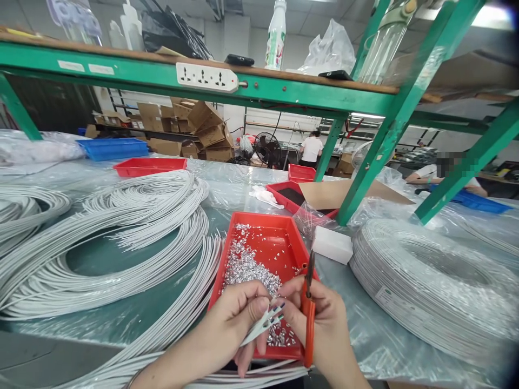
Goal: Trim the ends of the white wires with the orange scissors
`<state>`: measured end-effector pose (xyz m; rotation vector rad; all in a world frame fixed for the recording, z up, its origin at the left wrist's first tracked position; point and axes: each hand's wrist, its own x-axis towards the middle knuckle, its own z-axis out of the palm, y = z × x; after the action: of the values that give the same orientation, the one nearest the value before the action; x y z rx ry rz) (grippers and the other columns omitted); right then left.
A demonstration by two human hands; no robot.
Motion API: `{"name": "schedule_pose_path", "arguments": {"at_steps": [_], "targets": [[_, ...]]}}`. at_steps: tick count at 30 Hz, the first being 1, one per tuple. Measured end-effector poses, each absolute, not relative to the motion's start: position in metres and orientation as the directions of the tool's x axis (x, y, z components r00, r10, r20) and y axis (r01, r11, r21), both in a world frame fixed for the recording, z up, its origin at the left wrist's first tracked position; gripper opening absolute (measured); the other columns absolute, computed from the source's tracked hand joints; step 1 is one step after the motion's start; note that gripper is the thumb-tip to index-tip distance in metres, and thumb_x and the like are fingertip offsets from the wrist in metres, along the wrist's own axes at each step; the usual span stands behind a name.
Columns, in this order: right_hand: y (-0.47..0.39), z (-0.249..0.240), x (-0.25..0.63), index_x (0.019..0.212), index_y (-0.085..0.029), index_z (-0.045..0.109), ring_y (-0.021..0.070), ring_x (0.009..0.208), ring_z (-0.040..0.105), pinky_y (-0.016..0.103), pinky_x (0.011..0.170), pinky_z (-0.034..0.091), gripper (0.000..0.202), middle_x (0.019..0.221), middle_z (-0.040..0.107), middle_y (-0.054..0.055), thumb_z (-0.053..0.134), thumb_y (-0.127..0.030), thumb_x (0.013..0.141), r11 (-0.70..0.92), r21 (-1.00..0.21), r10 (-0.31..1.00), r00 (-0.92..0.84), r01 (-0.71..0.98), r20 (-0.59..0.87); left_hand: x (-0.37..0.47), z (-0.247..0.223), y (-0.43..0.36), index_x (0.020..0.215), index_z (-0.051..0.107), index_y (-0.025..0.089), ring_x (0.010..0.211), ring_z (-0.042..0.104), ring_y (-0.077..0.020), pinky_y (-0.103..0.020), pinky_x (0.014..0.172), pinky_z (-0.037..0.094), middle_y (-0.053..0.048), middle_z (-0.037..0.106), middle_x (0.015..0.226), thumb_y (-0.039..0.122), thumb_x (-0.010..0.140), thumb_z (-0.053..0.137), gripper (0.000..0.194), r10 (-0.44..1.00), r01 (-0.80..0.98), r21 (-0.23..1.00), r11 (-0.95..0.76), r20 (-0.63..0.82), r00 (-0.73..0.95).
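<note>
My left hand (233, 316) is closed on a few white cables (256, 330) whose stripped ends show small dark and green wire tips. My right hand (326, 319) carries scissors with orange handles (309, 329), blades pointing up and away. Its thumb and forefinger also pinch at the cable ends, meeting the left fingertips; the exact contact is partly hidden. Both hands are over the near part of a red tray (290, 237). Silver foil scraps (247, 267) lie heaped along its left side and near end.
Large bundles of white cable (162, 216) cover the left of the table. A plastic-wrapped cable coil (430, 286) and a white box (332, 245) sit at right. Green shelf posts (389, 146) rise behind the tray. Another person (450, 173) sits at far right.
</note>
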<state>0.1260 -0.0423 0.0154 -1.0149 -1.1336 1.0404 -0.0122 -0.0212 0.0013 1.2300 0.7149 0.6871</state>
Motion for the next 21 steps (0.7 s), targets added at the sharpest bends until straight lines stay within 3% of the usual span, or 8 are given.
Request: {"name": "schedule_pose_path", "arguments": {"at_steps": [12,16,21], "targets": [[-0.0418,0.0168,0.1283,0.054,-0.017,0.06,0.0081,0.042,0.027,0.021,0.041,0.024,0.022,0.042,0.04,-0.008,0.079,-0.027,0.053,0.187,-0.979,0.974,0.142,-0.084,0.174,-0.0145,-0.0004,-0.0232,0.076,0.046,0.017,0.027,0.042,-0.0018,-0.013,0.031,0.024,0.004,0.058,0.054,0.047,0.085,0.042,0.031,0.802,-0.041,0.994,0.101,-0.057,0.594],[-0.042,0.0145,0.1316,0.056,-0.017,0.06,0.0083,0.043,0.023,0.022,0.041,0.021,0.021,0.042,0.03,-0.009,0.078,-0.029,0.055,0.19,-0.981,0.978,0.095,-0.036,0.186,-0.0155,0.0025,-0.0236,0.075,0.046,0.017,0.028,0.042,-0.0022,-0.013,0.032,0.024,0.003,0.058,0.055,0.048,0.084,0.043,0.032,0.793,-0.034,0.994,0.101,-0.06,0.607],[-0.0414,0.0111,0.1363,0.054,-0.017,0.06,0.0085,0.043,0.024,0.021,0.04,0.022,0.02,0.044,0.03,-0.008,0.076,-0.028,0.058,0.244,-0.967,0.966,0.069,0.072,0.249,-0.0171,0.0039,-0.0235,0.076,0.047,0.017,0.03,0.043,-0.0015,-0.013,0.033,0.028,0.003,0.059,0.057,0.046,0.084,0.045,0.03,0.784,-0.04,0.992,0.123,-0.072,0.616]]}}
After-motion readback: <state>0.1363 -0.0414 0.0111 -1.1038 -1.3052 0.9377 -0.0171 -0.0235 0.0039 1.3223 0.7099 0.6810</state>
